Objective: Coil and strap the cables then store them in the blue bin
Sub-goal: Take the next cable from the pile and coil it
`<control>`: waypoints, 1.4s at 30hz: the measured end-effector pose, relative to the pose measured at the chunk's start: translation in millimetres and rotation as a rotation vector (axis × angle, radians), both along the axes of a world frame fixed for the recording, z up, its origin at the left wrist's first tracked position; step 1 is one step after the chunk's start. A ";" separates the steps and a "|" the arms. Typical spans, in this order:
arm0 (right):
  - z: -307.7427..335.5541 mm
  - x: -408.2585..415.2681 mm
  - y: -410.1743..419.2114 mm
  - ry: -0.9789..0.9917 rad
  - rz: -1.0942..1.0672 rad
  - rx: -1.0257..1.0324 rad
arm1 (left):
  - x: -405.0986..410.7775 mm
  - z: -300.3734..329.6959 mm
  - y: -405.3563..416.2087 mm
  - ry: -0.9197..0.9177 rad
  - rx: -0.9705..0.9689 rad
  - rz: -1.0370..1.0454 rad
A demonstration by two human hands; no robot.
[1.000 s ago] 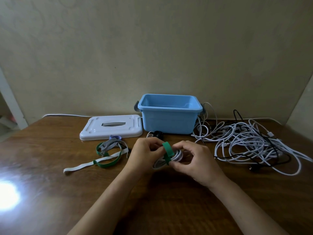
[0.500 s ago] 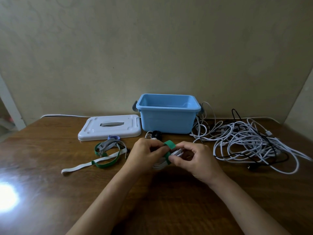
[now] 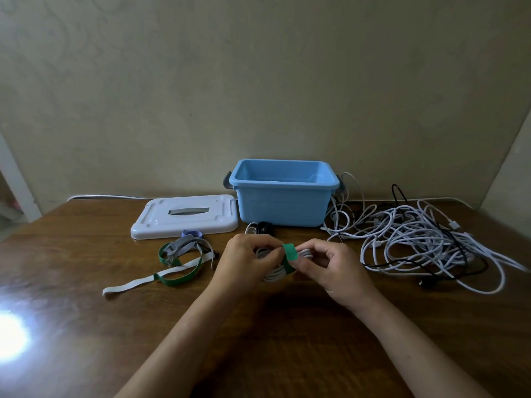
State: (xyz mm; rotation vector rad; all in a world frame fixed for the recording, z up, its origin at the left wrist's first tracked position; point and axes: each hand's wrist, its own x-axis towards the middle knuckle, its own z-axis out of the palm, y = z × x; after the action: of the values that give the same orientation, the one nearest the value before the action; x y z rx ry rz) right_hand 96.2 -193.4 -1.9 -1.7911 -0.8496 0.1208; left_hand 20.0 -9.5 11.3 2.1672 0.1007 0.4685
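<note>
A small coil of white cable is held over the table between both hands. My left hand grips the coil's left side. My right hand pinches a green strap that wraps around the coil, its free end standing up. The open blue bin stands behind the hands. A big tangle of white and black cables lies to the right of the bin.
The bin's white lid lies flat left of the bin. Loose green, grey, white and purple straps lie in front of the lid. A small black object with a white cable sits just before the bin. The wooden table ends at a wall.
The green strap's free end has been lifted upright between my fingers, and my right hand's fingers have spread a little. The coil stays in the same place.
</note>
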 end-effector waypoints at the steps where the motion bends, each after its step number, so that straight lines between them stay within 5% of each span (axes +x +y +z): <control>1: 0.0 -0.5 0.4 0.013 -0.002 0.009 | 0.0 0.0 -0.1 0.006 -0.004 0.001; 32: -2.4 -4.0 8.6 0.327 -0.073 -0.012 | -2.6 -2.2 -11.2 -0.096 -0.026 -0.069; 37: 2.3 -5.7 7.4 0.220 0.029 -0.036 | -0.8 -2.1 -4.1 -0.064 -0.261 -0.035; 42: -0.4 -7.4 9.1 -0.100 0.026 -0.160 | 0.3 -2.9 1.1 0.014 -0.420 -0.017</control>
State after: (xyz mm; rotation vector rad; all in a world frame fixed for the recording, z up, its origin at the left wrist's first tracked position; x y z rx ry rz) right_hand 88.7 -184.2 -2.3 -1.9490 -0.9567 0.1193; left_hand 20.3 -8.3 8.3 1.7580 0.1718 0.3831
